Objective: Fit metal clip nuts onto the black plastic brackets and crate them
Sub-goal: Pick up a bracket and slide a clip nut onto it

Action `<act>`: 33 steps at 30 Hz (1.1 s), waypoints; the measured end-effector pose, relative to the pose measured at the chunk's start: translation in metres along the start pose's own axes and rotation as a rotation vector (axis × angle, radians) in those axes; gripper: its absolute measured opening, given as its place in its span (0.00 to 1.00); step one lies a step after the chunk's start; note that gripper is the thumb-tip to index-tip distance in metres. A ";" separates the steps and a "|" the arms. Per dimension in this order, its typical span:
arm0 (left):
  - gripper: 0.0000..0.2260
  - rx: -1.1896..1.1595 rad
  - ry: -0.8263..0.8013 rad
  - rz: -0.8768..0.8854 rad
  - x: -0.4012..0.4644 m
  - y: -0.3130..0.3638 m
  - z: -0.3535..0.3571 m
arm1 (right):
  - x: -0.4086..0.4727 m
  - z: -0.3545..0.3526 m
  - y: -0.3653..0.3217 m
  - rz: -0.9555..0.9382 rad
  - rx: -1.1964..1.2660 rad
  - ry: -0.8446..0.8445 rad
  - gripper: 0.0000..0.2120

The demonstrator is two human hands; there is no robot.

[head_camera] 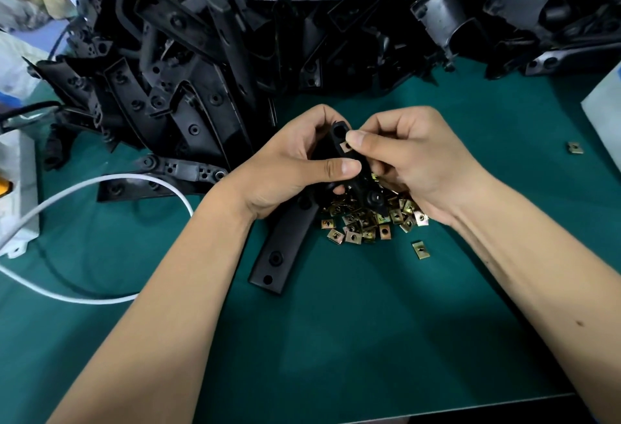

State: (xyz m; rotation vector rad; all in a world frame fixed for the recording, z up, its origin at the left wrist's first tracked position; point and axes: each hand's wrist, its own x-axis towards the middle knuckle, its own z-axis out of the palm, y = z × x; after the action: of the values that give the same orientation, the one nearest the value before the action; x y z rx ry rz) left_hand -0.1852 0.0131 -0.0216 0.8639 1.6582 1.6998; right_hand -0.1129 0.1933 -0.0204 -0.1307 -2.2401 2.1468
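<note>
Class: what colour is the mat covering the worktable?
Dark teal green mat, seen best in the head view.

No legible text from my remote view, no lettering, brand or number readable on the black brackets [268, 37], none on the clip nuts [366, 222], none on the white box [605, 111] at the right edge of the desk [336, 322]

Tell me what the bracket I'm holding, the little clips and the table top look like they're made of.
Bracket: probably moulded plastic, matte black, with a smooth curved face and formed round holes.
Clips: thin stamped metal, likely plated steel, given the shiny yellow-gold tint and folded square shape.
Table top: dark green matte covering, possibly a rubber or vinyl mat; the material isn't certain.
</note>
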 end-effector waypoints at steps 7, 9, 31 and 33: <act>0.16 -0.037 0.103 0.097 -0.001 0.010 -0.004 | 0.002 -0.014 -0.005 -0.189 -0.098 0.059 0.10; 0.12 -0.117 0.163 0.128 -0.003 0.011 -0.009 | 0.005 -0.020 0.000 -0.263 -0.364 0.191 0.09; 0.04 -0.376 0.373 0.066 -0.004 0.008 -0.015 | 0.007 0.005 -0.002 -0.311 -1.079 -0.134 0.08; 0.07 -0.472 0.348 0.044 -0.003 0.007 -0.012 | 0.007 0.008 -0.003 -0.338 -1.045 -0.111 0.03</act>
State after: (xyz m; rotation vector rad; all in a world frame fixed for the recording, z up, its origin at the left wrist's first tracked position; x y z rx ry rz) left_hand -0.1927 0.0029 -0.0144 0.3971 1.3499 2.2436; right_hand -0.1210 0.1861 -0.0180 0.3230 -2.9076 0.6930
